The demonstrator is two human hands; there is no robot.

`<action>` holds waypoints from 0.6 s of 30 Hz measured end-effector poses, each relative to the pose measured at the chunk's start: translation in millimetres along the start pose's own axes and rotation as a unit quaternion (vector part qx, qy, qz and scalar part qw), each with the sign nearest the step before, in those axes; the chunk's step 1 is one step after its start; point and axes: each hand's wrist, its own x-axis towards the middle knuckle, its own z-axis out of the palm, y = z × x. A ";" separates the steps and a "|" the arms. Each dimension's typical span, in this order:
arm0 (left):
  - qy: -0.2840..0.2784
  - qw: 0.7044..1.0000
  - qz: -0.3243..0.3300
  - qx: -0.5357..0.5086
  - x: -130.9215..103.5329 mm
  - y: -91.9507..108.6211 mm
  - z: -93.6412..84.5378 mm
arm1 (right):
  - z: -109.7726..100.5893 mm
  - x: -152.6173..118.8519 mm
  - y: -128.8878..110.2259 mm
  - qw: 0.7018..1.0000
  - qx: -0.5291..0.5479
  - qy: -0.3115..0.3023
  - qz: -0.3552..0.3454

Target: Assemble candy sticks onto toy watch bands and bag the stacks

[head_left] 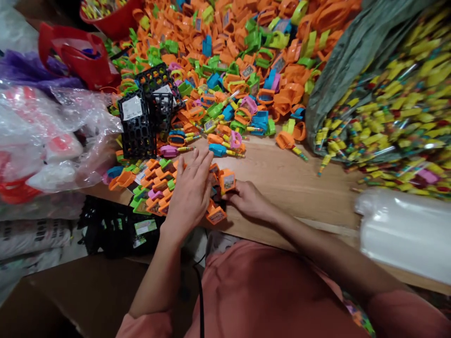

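Note:
My left hand [190, 192] lies flat with its fingers stretched out, over rows of small orange, green and pink plastic toys [155, 180]. These look like toy watches and are packed closely together; a bit of black tray shows at their right end. My right hand [248, 199] is at that end, its thumb and fingers closed at an orange toy watch [227, 181] with a small picture on its square face. Another orange toy watch [216, 214] sticks out just below. My left palm hides part of the rows.
A big heap of orange, green and blue toy watches [225, 51] covers the back of the wooden table [282, 173]. Black trays [136, 126] lie at left beside clear plastic bags [59, 136]. At right are a green sack [331, 94] of yellow candy tubes [394, 126] and a plastic roll [405, 230].

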 end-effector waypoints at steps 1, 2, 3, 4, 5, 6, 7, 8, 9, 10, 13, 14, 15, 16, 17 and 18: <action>0.000 1.000 0.001 0.000 -0.2 0.0 0.0 | 0.0 -0.8 0.4 1.000 -0.021 -0.003 -0.014; 0.001 1.000 0.002 0.000 -0.3 0.1 0.0 | -0.6 -2.6 0.7 0.999 -0.036 -0.002 -0.025; 0.002 1.000 0.002 0.000 -0.3 0.3 0.1 | -1.5 -4.9 1.0 0.999 -0.041 0.002 -0.031; 0.002 1.000 0.002 0.000 -0.2 0.7 0.2 | -2.4 -7.6 1.1 0.999 -0.036 0.006 -0.032; 0.001 1.000 0.002 0.001 -0.1 1.0 0.3 | -3.1 -10.1 1.3 0.999 -0.024 0.009 -0.028; -0.002 1.000 0.001 0.001 0.1 1.2 0.3 | -3.6 -12.3 1.7 1.000 -0.012 0.006 -0.022; -0.006 1.000 0.000 0.002 0.4 1.3 0.3 | -3.7 -14.1 2.3 1.000 -0.005 0.002 -0.021; -0.009 1.000 -0.001 0.002 0.5 1.2 0.2 | -3.4 -15.3 3.3 1.000 -0.009 -0.004 -0.028; -0.011 1.000 -0.002 0.003 0.7 0.9 -0.2 | -2.8 -16.0 4.8 0.999 -0.025 -0.008 -0.046; -0.013 1.000 -0.003 0.003 0.8 0.6 -0.9 | -1.8 -16.3 6.9 0.996 -0.050 -0.011 -0.073; -0.022 1.000 -0.004 0.005 1.0 1.0 -4.3 | 4.0 -15.1 14.7 0.976 -0.132 -0.001 -0.172; -0.031 1.000 -0.003 0.005 1.3 2.1 -5.5 | 6.9 -14.2 16.9 0.969 -0.151 0.001 -0.198; -0.040 0.999 -0.001 0.005 1.6 3.9 -6.4 | 10.0 -13.0 18.3 0.962 -0.166 0.002 -0.215; -0.051 0.999 0.002 0.008 2.2 6.2 -6.7 | 12.9 -11.7 19.0 0.958 -0.180 0.001 -0.222; -0.060 0.998 0.005 0.016 2.7 9.1 -6.3 | 15.0 -10.2 18.6 0.955 -0.196 -0.004 -0.225; -0.065 0.997 0.008 0.029 3.3 12.0 -5.1 | 15.9 -8.8 17.3 0.951 -0.213 -0.012 -0.223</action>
